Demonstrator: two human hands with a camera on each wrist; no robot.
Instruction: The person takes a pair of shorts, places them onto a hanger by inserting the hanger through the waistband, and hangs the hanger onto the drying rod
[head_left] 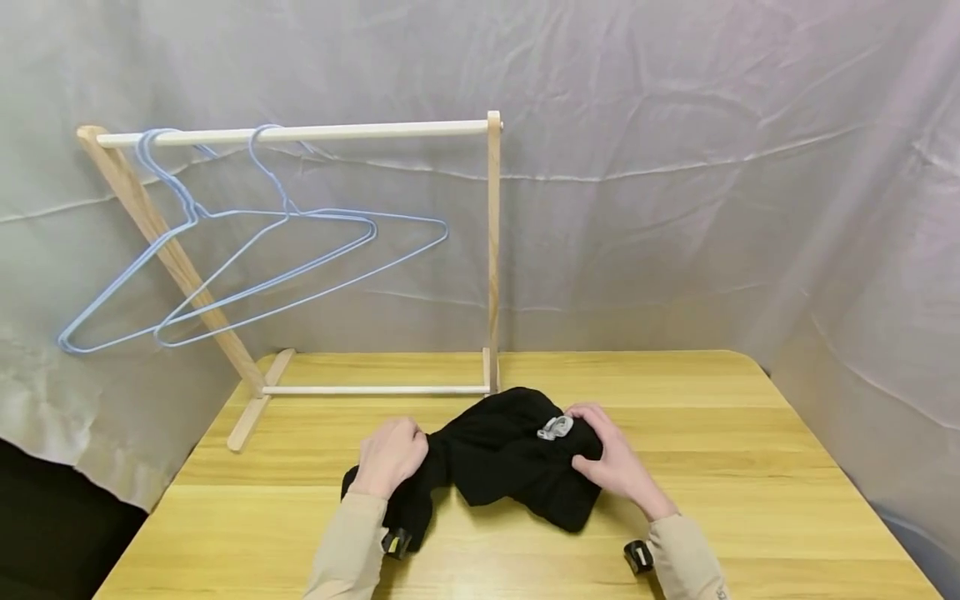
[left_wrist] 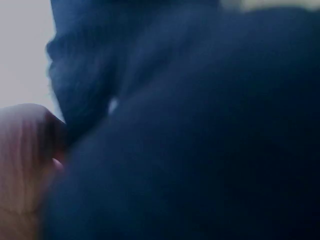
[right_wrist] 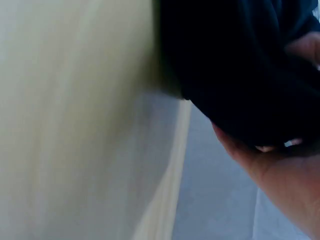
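A bunched black garment (head_left: 495,458), its exact kind hidden by the folds, is stretched between both hands above the wooden table. Curled fingers of the left hand (head_left: 392,454) grip its left part, and some of the cloth hangs below that wrist. At the other end, the right hand (head_left: 618,462) holds the garment between thumb and fingers, beside a small grey-white patch (head_left: 556,428) on the cloth. Dark fabric (left_wrist: 190,130) fills most of the left wrist view, blurred. In the right wrist view, the thumb and fingers lie on opposite sides of the black cloth (right_wrist: 235,65).
A wooden rack (head_left: 492,250) stands at the table's back left. Several light blue hangers (head_left: 300,310) hang from its rail, toward the left end. The tabletop (head_left: 720,467) reaches out to the right of the garment. A grey curtain (head_left: 637,208) covers the back.
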